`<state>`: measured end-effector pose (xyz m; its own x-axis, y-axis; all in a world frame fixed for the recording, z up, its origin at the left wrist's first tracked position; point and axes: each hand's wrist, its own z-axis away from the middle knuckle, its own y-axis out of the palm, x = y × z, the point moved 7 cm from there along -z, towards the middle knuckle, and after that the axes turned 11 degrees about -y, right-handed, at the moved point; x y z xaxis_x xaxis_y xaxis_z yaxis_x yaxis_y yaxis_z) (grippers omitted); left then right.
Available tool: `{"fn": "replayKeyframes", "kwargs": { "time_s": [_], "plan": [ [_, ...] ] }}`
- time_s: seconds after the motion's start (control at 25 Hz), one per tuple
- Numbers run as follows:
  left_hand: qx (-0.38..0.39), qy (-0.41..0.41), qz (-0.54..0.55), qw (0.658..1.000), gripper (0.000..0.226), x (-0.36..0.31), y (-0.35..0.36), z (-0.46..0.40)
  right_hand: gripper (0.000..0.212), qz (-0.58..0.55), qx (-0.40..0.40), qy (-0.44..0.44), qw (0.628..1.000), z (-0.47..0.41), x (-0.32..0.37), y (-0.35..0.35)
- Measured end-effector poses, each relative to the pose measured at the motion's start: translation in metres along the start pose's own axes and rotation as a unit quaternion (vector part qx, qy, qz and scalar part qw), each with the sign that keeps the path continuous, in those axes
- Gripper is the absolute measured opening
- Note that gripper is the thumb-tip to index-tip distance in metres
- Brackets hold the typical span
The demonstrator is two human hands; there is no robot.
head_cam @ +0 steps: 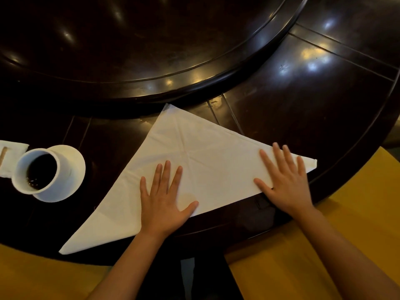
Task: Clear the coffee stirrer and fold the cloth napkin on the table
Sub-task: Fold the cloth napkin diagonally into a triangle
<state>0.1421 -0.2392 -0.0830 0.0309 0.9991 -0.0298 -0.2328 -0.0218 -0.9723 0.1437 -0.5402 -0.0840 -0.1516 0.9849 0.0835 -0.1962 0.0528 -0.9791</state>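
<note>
Cloth napkin [194, 169] lies as a triangle by the table's [303, 105] near edge: thin, limp, creases readily; lift by corners. Left hand [164, 200] and right hand [283, 182] press it flat, fingers spread, gripping nothing. Coffee cup [41, 172] left.

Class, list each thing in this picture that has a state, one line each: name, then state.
cloth napkin: folded into a triangle, flat on table.
left hand: open, pressing napkin flat.
right hand: open, pressing napkin flat.
cup: upright on saucer, holding dark coffee.
paper napkin: lying beside cup at left edge.
</note>
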Motion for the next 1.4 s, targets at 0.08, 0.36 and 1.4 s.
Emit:
{"fn": "replayKeyframes", "kwargs": {
  "time_s": [0.08,0.36,1.4],
  "plan": [
    [-0.001,0.001,-0.003,1.000,0.094,-0.001,-0.001,0.000,0.073,0.003,0.007,0.039,0.999,0.000,-0.027,-0.003],
    [0.010,-0.003,0.006,1.000,0.084,-0.004,-0.005,-0.003,0.063,-0.027,-0.031,-0.044,0.998,-0.012,0.071,-0.021],
    [-0.025,-0.225,0.103,0.968,0.065,0.146,-0.006,0.061,0.067,-0.033,0.029,-0.143,0.989,-0.033,0.184,0.003]
  ]
}}
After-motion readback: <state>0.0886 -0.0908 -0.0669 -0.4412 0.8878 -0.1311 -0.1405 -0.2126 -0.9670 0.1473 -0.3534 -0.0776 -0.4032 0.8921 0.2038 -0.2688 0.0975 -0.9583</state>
